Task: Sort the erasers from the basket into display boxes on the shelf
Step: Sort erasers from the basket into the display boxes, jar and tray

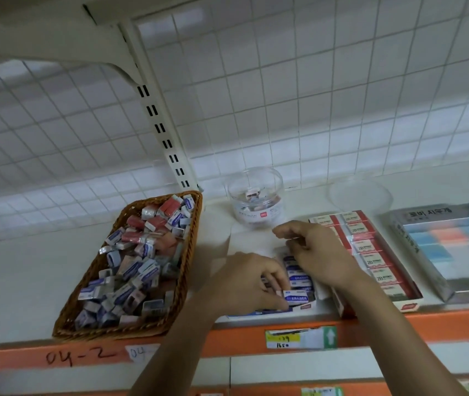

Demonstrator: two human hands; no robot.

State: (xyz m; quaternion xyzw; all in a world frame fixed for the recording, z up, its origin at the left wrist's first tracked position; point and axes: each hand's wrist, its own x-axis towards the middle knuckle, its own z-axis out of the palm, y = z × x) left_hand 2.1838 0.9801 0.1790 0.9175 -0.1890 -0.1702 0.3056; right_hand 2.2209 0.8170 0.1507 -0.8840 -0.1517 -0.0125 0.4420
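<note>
Reaching up with both forearms past the orange shelf edge (239,342) and its price label (299,337). Pinches a blue-sleeved eraser (296,298) in the left hand (244,281), fingers curled on it, at the front end of the blue display box (304,306); probably seating it label-up to close the row. Curls the right hand (317,252) over the blue erasers further back in that box, seemingly to keep the row tight. Cannot tell whether it is gripping one or only pressing.

Leaves most of the stock in the wicker basket (191,252) just to the left: a loose heap of blue and red erasers (136,261), so the sorting looks far from done.

Little slack around the blue box. Wicker rim on one side, the filled red display box (370,252) close against the other, shelf lip in front. Beyond the red box, a grey box (450,252). Open room only overhead and on the bare shelf behind, toward the clear jar (256,201).
</note>
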